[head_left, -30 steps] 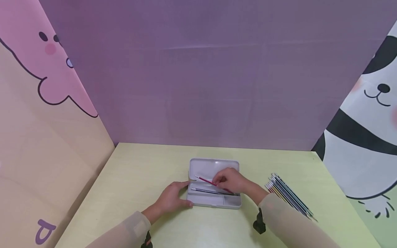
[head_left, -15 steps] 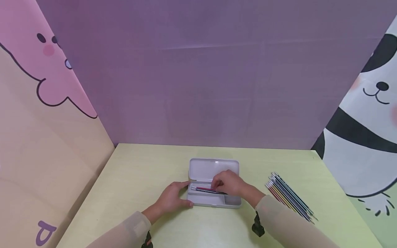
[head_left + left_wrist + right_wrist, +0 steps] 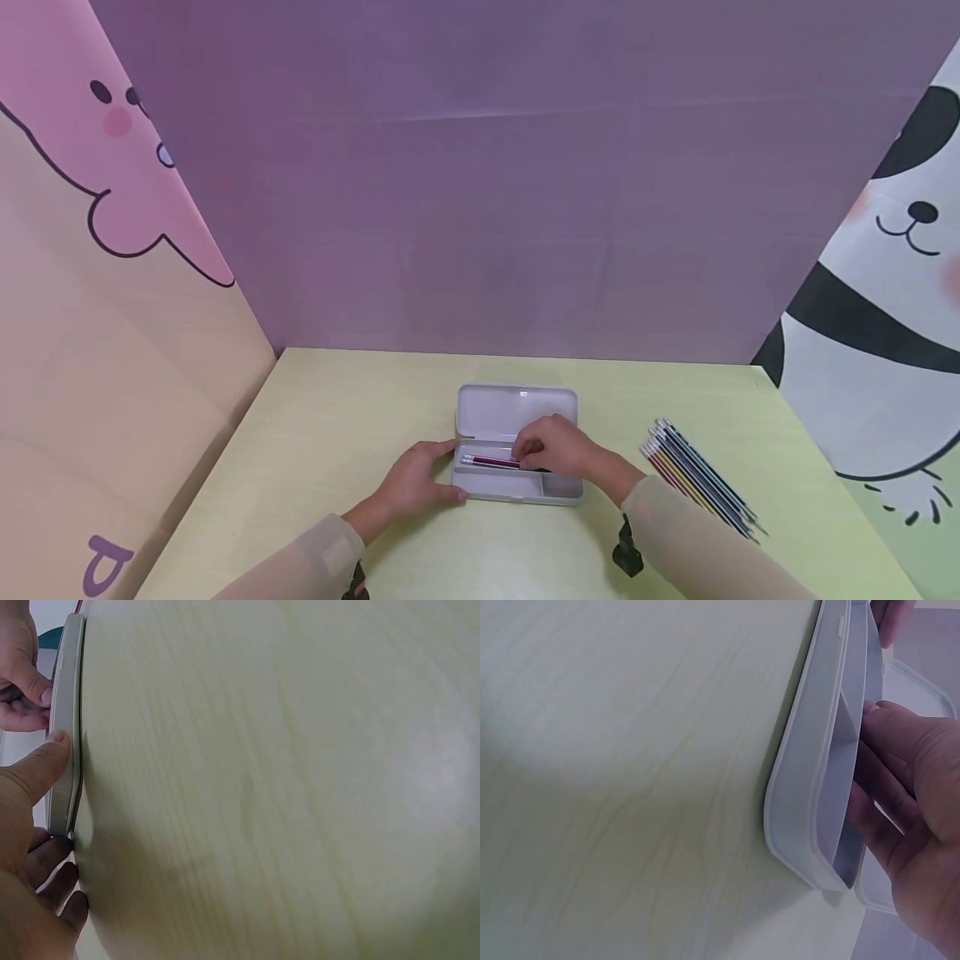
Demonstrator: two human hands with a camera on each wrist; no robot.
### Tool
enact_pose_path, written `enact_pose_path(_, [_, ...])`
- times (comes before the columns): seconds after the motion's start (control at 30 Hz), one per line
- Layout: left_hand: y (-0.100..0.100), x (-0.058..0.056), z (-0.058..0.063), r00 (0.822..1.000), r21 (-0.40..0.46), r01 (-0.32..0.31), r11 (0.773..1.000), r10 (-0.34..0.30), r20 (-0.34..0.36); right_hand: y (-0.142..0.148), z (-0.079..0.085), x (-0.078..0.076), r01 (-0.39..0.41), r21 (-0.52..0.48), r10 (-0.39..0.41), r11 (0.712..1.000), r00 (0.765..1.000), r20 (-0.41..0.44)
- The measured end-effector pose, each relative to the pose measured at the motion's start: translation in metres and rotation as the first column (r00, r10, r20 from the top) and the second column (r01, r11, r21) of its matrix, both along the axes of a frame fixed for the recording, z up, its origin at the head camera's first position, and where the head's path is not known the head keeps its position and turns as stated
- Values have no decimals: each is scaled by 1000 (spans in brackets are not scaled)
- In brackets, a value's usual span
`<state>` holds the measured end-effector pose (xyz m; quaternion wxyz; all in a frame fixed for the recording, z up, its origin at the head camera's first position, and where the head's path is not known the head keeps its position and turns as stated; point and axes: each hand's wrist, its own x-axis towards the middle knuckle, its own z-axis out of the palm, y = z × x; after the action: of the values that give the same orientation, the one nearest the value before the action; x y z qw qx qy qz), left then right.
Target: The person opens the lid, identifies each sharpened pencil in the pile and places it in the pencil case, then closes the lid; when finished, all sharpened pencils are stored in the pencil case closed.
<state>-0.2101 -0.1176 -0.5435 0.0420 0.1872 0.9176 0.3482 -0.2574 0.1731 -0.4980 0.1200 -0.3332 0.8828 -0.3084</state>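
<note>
A pale pencil case (image 3: 495, 486) lies with its lid (image 3: 487, 408) hinged back on the table. My left hand (image 3: 415, 480) holds the case's left end, its thumb on the front side and the index finger at the back corner. Inside the long rear compartment, a red pencil (image 3: 497, 461) lies alongside a dark pencil (image 3: 480, 465), their left ends showing. My right hand (image 3: 553, 443) reaches down into that compartment, fingers bent over the red pencil and covering its right part. In the right wrist view, the right fingers (image 3: 885, 780) dip behind the divider.
Several pencils (image 3: 697, 477) lie in a slanted bunch on the right of the pale yellow table (image 3: 360, 392). The case's front part is split by a short divider. A purple wall (image 3: 480, 208) rises behind the table, with printed panels on both sides.
The red pencil, slanted over the rear compartment at first, has come down into it beside the dark pencil as my right hand lowered. My left hand stays at the case.
</note>
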Motion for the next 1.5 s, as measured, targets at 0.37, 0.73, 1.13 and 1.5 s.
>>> enact_pose_path(0.37, [1, 2, 1, 1000, 12, -13, 1000, 13, 19, 6, 5, 2, -3, -65, 4, 998, 1000, 18])
enact_pose_path(0.73, [0, 3, 1, 1000, 8, -19, 1000, 19, 20, 72, 51, 5, 121, -146, -111, 982, 991, 77])
enact_pose_path(1.13, [-1, 2, 3, 1000, -7, -18, 1000, 18, 19, 190, 67, 22, 290, -92, -288, 952, 957, 41])
enact_pose_path(1.5, [0, 2, 1, 999, -12, -23, 1000, 24, 22, 262, 30, 30, 369, -22, -357, 929, 912, 201])
